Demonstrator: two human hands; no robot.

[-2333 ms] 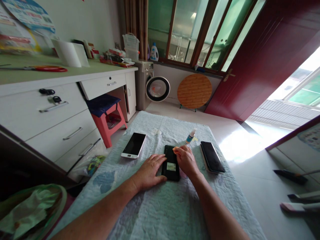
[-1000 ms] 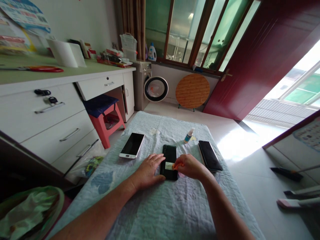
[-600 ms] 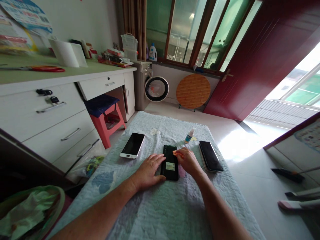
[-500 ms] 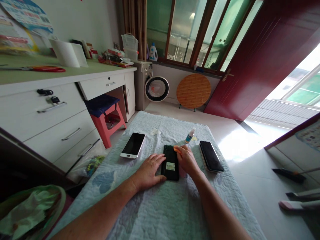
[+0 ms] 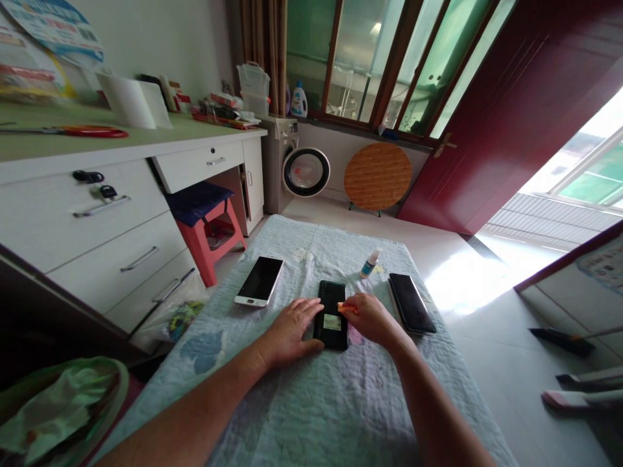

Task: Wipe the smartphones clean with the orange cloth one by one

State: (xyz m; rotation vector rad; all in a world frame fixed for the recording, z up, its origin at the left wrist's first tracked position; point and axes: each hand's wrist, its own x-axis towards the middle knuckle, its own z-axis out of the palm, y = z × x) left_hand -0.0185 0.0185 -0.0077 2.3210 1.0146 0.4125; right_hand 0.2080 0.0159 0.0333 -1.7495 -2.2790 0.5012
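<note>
A black smartphone [image 5: 333, 295] lies back side up on the cloth-covered table, a pale label [image 5: 332, 322] on its lower half. My left hand [image 5: 291, 327] rests along its left edge, fingers stretched out and thumb spread near the lower corner. In my right hand [image 5: 372, 318], closed fingers pinch a small orange piece of cloth or sponge [image 5: 346, 309] against the phone's right side. Most of that piece is hidden by the fingers. Just beyond the right hand stands a small spray bottle [image 5: 370, 264] with a blue label.
A white phone [image 5: 259, 281] lies screen up to the left, and another dark-screened phone [image 5: 411, 303] to the right. A drawer desk [image 5: 121, 220] and a red stool [image 5: 207, 240] stand left, beyond a waste bin [image 5: 117, 389]. Brooms [image 5: 564, 340] lie at the right.
My right hand has slid toward me along the phone with the orange piece, from near its top right corner to beside the label. My left hand stays in place.
</note>
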